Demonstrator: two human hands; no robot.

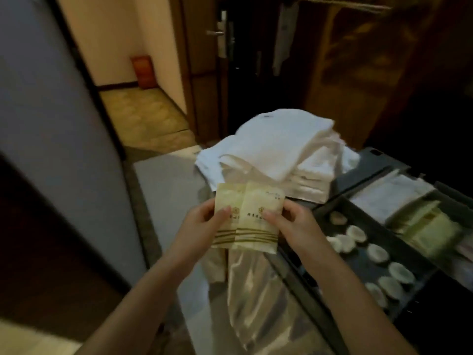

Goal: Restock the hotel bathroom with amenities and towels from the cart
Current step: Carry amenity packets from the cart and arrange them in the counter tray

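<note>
Honestly, my left hand (204,221) and right hand (294,222) only pinch two slick packets (249,213) by thumb and fingertips, so one may slide loose toward the towels (276,147) beyond them.

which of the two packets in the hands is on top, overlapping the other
The right-hand packet, pinched by the right hand. Its left edge lies over the left packet, held by the left hand, which is partly hidden behind it.

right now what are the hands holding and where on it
Two packets side by side: the left hand grips the left packet at its left edge, the right hand the right packet at its right edge.
</note>
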